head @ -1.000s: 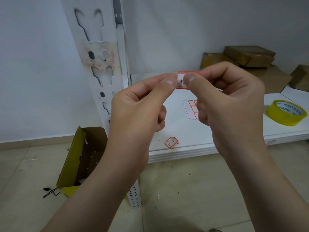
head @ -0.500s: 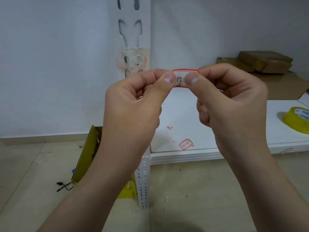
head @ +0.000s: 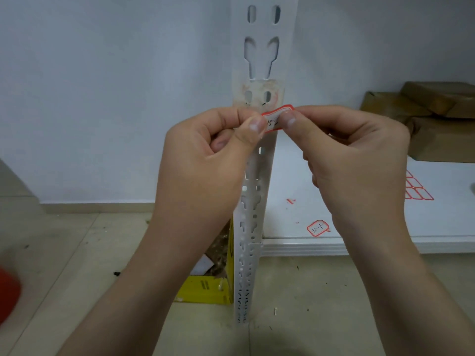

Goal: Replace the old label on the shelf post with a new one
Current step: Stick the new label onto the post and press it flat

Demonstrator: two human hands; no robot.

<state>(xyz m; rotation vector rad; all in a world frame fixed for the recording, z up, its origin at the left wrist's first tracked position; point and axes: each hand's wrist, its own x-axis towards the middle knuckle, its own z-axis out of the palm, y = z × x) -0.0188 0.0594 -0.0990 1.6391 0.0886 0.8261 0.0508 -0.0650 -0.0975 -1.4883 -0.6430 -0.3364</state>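
Observation:
A small white label with a red border point(head: 275, 118) is pinched between the thumbs and forefingers of my left hand point(head: 208, 160) and my right hand point(head: 352, 160). I hold it in front of the white slotted shelf post point(head: 253, 201), just below a patch of pinkish sticker residue point(head: 258, 95) on the post. Handwriting on the label is partly hidden by my thumbs. Another red-bordered label point(head: 318, 228), with writing on it, lies flat on the white shelf board point(head: 372, 227).
A sheet of blank red-bordered labels point(head: 417, 190) lies on the shelf to the right, with brown parcels point(head: 431, 116) behind. A yellow cardboard box point(head: 208, 289) sits on the tiled floor behind the post. A blurred red object point(head: 7, 294) shows at the left edge.
The view has swung so the post now stands centred behind my hands. The label has come in front of the post, just under the residue patch.

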